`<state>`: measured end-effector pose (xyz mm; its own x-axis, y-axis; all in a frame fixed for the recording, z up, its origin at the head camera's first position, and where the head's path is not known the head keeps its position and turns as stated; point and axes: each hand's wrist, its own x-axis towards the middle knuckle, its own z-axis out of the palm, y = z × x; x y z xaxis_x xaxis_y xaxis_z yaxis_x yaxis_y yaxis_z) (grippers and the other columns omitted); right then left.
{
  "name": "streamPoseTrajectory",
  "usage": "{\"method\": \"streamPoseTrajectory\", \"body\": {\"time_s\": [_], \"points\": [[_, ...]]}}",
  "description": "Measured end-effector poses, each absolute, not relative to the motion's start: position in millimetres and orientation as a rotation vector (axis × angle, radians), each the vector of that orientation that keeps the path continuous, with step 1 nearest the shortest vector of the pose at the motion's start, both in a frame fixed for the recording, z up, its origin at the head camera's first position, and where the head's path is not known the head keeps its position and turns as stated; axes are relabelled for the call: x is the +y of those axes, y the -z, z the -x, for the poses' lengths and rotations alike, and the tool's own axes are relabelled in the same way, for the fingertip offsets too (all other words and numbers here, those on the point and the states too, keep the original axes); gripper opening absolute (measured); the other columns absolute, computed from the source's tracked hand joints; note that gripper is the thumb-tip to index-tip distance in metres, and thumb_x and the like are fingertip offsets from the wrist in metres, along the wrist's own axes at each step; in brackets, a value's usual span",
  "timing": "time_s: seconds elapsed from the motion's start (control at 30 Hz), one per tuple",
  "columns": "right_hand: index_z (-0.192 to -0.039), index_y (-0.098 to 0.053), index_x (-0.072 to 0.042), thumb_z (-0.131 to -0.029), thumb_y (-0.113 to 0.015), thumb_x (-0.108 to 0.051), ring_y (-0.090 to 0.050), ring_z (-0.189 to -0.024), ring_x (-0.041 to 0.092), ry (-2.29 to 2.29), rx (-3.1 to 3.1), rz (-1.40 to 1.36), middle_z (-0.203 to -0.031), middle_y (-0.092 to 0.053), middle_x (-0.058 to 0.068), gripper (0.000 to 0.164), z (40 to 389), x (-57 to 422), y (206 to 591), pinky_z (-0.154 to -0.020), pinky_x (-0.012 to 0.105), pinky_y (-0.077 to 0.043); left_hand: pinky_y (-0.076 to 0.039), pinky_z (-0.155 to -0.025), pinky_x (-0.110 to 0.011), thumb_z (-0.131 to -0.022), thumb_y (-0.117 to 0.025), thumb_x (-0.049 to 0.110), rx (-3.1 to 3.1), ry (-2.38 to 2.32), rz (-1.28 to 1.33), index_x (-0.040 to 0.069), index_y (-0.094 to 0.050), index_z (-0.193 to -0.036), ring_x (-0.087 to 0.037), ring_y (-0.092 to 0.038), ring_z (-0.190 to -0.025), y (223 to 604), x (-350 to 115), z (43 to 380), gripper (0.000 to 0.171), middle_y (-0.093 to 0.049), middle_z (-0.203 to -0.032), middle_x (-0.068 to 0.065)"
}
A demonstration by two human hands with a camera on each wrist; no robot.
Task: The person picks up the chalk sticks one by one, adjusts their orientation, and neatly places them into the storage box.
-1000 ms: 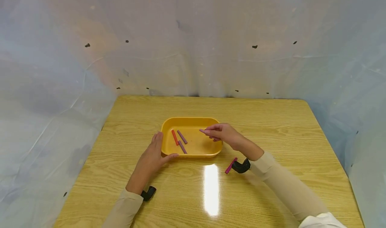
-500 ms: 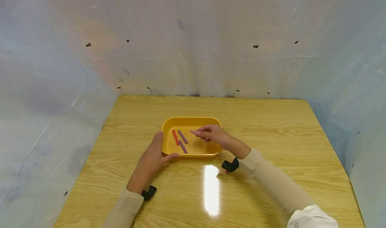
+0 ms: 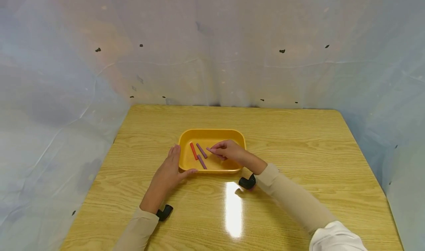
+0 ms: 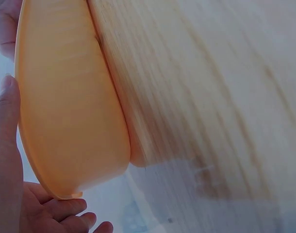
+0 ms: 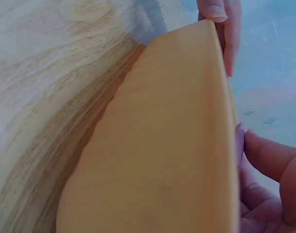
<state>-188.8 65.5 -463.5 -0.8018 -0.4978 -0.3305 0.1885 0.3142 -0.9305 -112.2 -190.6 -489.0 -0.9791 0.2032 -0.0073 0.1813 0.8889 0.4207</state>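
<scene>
A yellow plastic tray [image 3: 212, 171] stands on the table. Inside its left half lie a red stick [image 3: 193, 151] and two purple sticks, one farther back [image 3: 201, 151] and one nearer [image 3: 202, 162]; all look like chalk or crayon. My right hand [image 3: 229, 151] reaches over the tray's right side and pinches another purple stick [image 3: 208, 149] between thumb and fingertips. In the right wrist view this purple stick [image 5: 239, 141] shows just past the rim. My left hand [image 3: 169, 171] rests on the tray's left front corner, its fingers straight along the left end and its thumb along the front rim.
A magenta stick [image 3: 253, 188] lies on the wooden table [image 3: 292, 133], almost hidden behind the black wrist camera [image 3: 247, 182] of the right arm. Another black camera [image 3: 164, 212] sits on the left wrist. Pale plastic sheeting [image 3: 212, 48] surrounds the table.
My right hand has moved left and slightly nearer with the purple stick, toward the sticks lying in the tray. Its wrist camera now covers most of the magenta stick. My left hand stays put.
</scene>
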Motion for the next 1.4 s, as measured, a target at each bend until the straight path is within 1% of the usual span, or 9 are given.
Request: {"method": "streamPoseTrajectory", "body": {"time_s": [0.13,0.23,0.33,0.4,0.7,0.83,0.97,1.2,1.4], "points": [[-0.112,-0.064,0.004,-0.093,-0.058,-0.023,-0.046,-0.06,0.017,1.524,1.999,0.249,-0.081,-0.058,0.019,0.034,190,63,468,-0.06,0.034,-0.043,-0.024,-0.108,-0.047,-0.073,-0.043,0.08,3.002,-0.668,-0.31,0.003,-0.005,-0.149,-0.026,-0.008,-0.141,490,-191,112,0.115,-0.01,-0.154,-0.016],[-0.11,-0.065,0.002,-0.093,-0.058,-0.025,-0.046,-0.059,0.015,1.494,2.029,0.234,-0.075,-0.057,0.013,0.033,191,62,470,-0.059,0.032,-0.041,-0.024,-0.108,-0.047,-0.073,-0.043,0.08,3.006,-0.669,-0.313,0.003,-0.005,-0.149,-0.026,-0.008,-0.141,491,-192,112,0.115,-0.01,-0.154,-0.016],[-0.111,-0.066,0.001,-0.093,-0.058,-0.026,-0.048,-0.06,0.015,1.473,2.055,0.208,-0.074,-0.058,0.012,0.033,191,60,471,-0.059,0.03,-0.042,-0.025,-0.107,-0.047,-0.073,-0.043,0.08,3.011,-0.667,-0.318,0.003,-0.006,-0.149,-0.026,-0.008,-0.14,491,-192,112,0.115,-0.011,-0.153,-0.017],[-0.111,-0.066,0.0,-0.092,-0.059,-0.027,-0.05,-0.062,0.014,1.464,2.076,0.194,-0.077,-0.061,0.012,0.033,191,59,472,-0.06,0.028,-0.044,-0.025,-0.107,-0.048,-0.073,-0.043,0.08,3.01,-0.667,-0.318,0.003,-0.005,-0.149,-0.026,-0.008,-0.14,491,-192,112,0.115,-0.011,-0.153,-0.017],[-0.108,-0.066,0.003,-0.093,-0.058,-0.02,-0.051,-0.063,0.012,1.458,2.126,0.214,-0.078,-0.063,0.009,0.028,192,53,482,-0.057,0.023,-0.044,-0.025,-0.108,-0.047,-0.073,-0.043,0.08,3.011,-0.656,-0.314,0.003,-0.005,-0.149,-0.027,-0.008,-0.14,490,-193,112,0.115,-0.011,-0.153,-0.017],[-0.106,-0.068,0.001,-0.093,-0.059,-0.019,-0.053,-0.062,0.012,1.403,2.185,0.232,-0.08,-0.065,0.011,0.026,192,49,482,-0.056,0.022,-0.045,-0.024,-0.108,-0.047,-0.073,-0.044,0.08,3.006,-0.66,-0.309,0.003,-0.006,-0.149,-0.026,-0.007,-0.141,490,-193,112,0.115,-0.011,-0.153,-0.017],[-0.104,-0.068,0.002,-0.093,-0.059,-0.019,-0.054,-0.061,0.012,1.394,2.193,0.232,-0.079,-0.066,0.013,0.026,192,46,481,-0.055,0.022,-0.046,-0.023,-0.108,-0.047,-0.073,-0.043,0.08,3.004,-0.653,-0.304,0.003,-0.005,-0.149,-0.027,-0.007,-0.141,490,-193,112,0.115,-0.01,-0.153,-0.017],[-0.1,-0.07,0.001,-0.092,-0.06,-0.021,-0.056,-0.066,0.013,1.359,2.246,0.216,-0.083,-0.066,0.006,0.025,189,42,483,-0.057,0.022,-0.045,-0.023,-0.109,-0.046,-0.073,-0.044,0.08,3.009,-0.651,-0.303,0.002,-0.006,-0.149,-0.028,-0.009,-0.14,489,-193,112,0.115,-0.012,-0.153,-0.018],[-0.097,-0.071,-0.001,-0.091,-0.062,-0.02,-0.058,-0.071,0.012,1.32,2.3,0.218,-0.084,-0.067,0.005,0.022,187,38,484,-0.06,0.022,-0.048,-0.023,-0.108,-0.047,-0.074,-0.044,0.079,3.007,-0.651,-0.301,0.002,-0.006,-0.149,-0.028,-0.009,-0.14,487,-192,112,0.114,-0.011,-0.153,-0.018]]}}
